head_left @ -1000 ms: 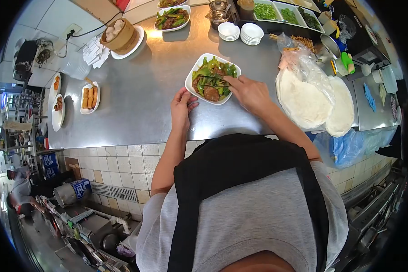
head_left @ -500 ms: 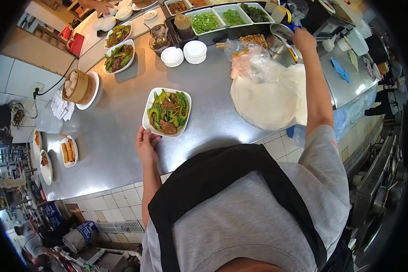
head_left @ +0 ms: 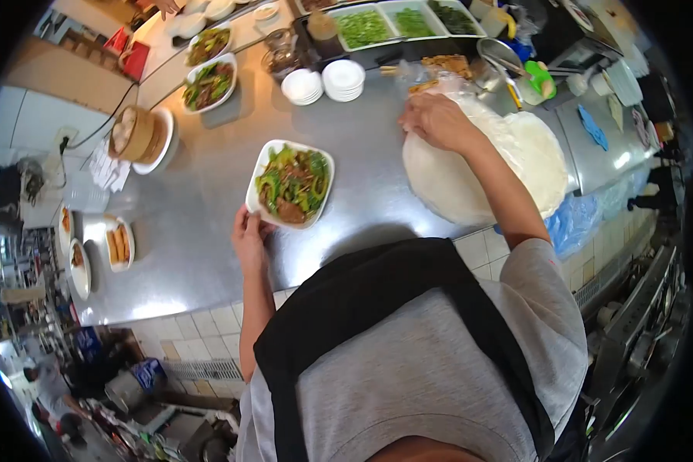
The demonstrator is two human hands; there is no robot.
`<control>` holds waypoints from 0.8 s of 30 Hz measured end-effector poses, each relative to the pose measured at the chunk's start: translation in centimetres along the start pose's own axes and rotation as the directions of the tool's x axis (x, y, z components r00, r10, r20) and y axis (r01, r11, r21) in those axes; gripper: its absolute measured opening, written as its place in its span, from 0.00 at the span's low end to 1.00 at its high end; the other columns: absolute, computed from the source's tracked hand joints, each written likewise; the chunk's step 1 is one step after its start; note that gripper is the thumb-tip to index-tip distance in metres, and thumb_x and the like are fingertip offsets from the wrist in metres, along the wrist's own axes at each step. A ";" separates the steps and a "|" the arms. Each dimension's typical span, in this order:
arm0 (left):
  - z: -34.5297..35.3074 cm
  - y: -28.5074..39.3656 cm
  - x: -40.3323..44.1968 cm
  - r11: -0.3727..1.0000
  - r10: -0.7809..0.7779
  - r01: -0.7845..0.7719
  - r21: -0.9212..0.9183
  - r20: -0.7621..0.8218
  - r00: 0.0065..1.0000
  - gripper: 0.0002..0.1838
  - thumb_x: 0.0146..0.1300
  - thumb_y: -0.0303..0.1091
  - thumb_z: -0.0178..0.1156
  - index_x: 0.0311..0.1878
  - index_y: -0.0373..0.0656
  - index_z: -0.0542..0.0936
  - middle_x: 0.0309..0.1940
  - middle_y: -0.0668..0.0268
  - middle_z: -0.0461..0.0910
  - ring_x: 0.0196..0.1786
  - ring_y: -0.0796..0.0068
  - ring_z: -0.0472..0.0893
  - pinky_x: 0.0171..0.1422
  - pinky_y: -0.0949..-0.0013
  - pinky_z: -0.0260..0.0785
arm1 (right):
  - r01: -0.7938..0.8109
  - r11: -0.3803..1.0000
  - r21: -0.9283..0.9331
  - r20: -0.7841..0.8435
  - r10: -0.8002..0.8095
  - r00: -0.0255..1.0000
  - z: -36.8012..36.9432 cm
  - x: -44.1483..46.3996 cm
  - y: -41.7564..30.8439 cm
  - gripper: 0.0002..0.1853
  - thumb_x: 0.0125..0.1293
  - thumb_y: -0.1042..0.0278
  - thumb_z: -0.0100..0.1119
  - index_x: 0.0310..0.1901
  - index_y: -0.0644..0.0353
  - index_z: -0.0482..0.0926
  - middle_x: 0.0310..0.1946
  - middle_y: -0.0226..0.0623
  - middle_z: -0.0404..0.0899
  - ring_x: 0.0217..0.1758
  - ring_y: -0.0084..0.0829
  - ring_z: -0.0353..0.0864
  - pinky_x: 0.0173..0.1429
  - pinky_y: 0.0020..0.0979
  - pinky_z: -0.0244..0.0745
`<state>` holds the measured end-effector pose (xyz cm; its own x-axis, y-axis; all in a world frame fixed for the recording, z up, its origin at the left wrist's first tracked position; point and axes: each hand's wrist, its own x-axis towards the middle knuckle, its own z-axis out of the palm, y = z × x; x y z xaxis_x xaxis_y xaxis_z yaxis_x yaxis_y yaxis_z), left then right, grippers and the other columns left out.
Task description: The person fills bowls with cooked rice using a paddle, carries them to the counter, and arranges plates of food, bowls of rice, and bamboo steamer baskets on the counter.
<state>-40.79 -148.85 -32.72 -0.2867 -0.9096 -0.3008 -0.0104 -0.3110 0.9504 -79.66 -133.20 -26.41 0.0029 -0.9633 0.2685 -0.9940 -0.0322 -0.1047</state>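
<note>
A white square dish (head_left: 327, 208) with cooked green peppers and meat (head_left: 292, 185) sits on the steel counter. My left hand (head_left: 250, 229) pinches the dish's near left corner, thumb and fingers closed on the rim. Further right lies a stack of large, pale round sheets (head_left: 446, 181), like dough or wrappers, overhanging the counter's front edge. Over the far left edge of these sheets is my right hand (head_left: 439, 123), fingers curled down and together. Its fingertips are partly hidden, so what they pinch cannot be made out. Clear plastic and brown pieces lie just beyond it.
Two stacks of small white saucers (head_left: 343, 81) stand beyond the dish. More filled dishes (head_left: 209, 83), a bamboo steamer (head_left: 133, 135) and spring rolls (head_left: 118, 245) are to the left. Chopped greens (head_left: 362, 29) fill trays at the back, near a metal ladle (head_left: 500, 55).
My right hand has moved left and nearer, from a blue item by the ladle to the pale sheets. A green object now shows there. My left hand stays on the dish.
</note>
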 end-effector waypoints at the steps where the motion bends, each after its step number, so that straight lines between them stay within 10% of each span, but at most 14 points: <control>1: 0.0 -0.2 0.2 1.000 -0.001 0.001 -0.005 -0.020 1.000 0.16 0.63 0.29 0.52 0.54 0.38 0.72 0.38 0.67 0.77 0.33 0.80 0.76 0.34 0.78 0.72 | -0.021 0.998 -0.060 -0.014 0.020 1.000 2.1 -0.3 0.9 0.05 0.53 0.63 0.59 0.28 0.52 0.82 0.33 0.35 0.75 0.42 0.35 0.76 0.46 0.37 0.70; 9: 0.4 1.2 1.0 1.000 0.018 -0.019 0.012 0.057 0.998 0.15 0.62 0.28 0.52 0.51 0.35 0.74 0.29 0.67 0.78 0.25 0.81 0.76 0.31 0.78 0.72 | 0.062 0.957 0.285 -0.311 0.031 0.950 -0.1 4.5 -3.5 0.06 0.52 0.70 0.60 0.33 0.55 0.82 0.37 0.36 0.77 0.39 0.38 0.76 0.43 0.35 0.71; 10: 0.4 1.2 1.1 1.000 0.018 -0.019 0.007 0.050 0.999 0.15 0.62 0.28 0.52 0.51 0.35 0.74 0.29 0.67 0.78 0.25 0.81 0.76 0.31 0.78 0.72 | -0.205 0.501 0.841 0.007 0.368 0.930 3.2 5.3 -3.8 0.07 0.54 0.69 0.58 0.35 0.56 0.81 0.35 0.36 0.78 0.37 0.39 0.78 0.41 0.36 0.73; 12: 0.3 1.1 1.3 1.000 0.023 -0.024 0.016 0.079 0.997 0.15 0.62 0.27 0.52 0.52 0.35 0.74 0.30 0.66 0.78 0.25 0.82 0.77 0.30 0.78 0.72 | -0.043 0.989 0.143 -0.113 0.060 0.992 2.5 6.7 -8.4 0.05 0.58 0.68 0.55 0.33 0.57 0.79 0.30 0.37 0.79 0.33 0.36 0.80 0.37 0.35 0.74; 16: 0.0 0.9 1.6 0.999 0.035 -0.036 0.010 0.095 0.995 0.15 0.62 0.26 0.52 0.52 0.34 0.74 0.31 0.65 0.79 0.25 0.81 0.77 0.29 0.78 0.72 | -0.166 0.964 0.209 -0.069 0.184 0.980 5.5 9.9 -11.8 0.05 0.60 0.67 0.55 0.31 0.58 0.78 0.25 0.37 0.78 0.30 0.34 0.81 0.34 0.36 0.75; 18: -0.1 1.0 1.5 0.999 0.032 -0.033 0.009 0.108 0.994 0.15 0.61 0.25 0.52 0.52 0.34 0.74 0.32 0.65 0.79 0.25 0.81 0.77 0.29 0.77 0.73 | -0.498 0.707 0.502 0.312 0.389 0.867 3.2 11.0 -13.8 0.07 0.61 0.65 0.56 0.31 0.59 0.76 0.22 0.40 0.78 0.26 0.37 0.80 0.31 0.38 0.74; 24: -0.2 0.8 1.8 0.996 0.069 -0.074 0.041 0.114 0.991 0.15 0.60 0.24 0.52 0.51 0.34 0.75 0.35 0.63 0.79 0.25 0.80 0.77 0.29 0.77 0.73 | -0.311 0.838 0.448 0.138 0.279 0.950 6.8 12.5 -13.0 0.08 0.56 0.63 0.56 0.28 0.58 0.75 0.22 0.45 0.78 0.29 0.47 0.79 0.34 0.45 0.72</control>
<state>-41.17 -150.82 -32.51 -0.3939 -0.8917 -0.2231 -0.0280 -0.2310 0.9726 -65.98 -146.67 -28.23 -0.2590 -0.9613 0.0939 -0.7848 0.1528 -0.6006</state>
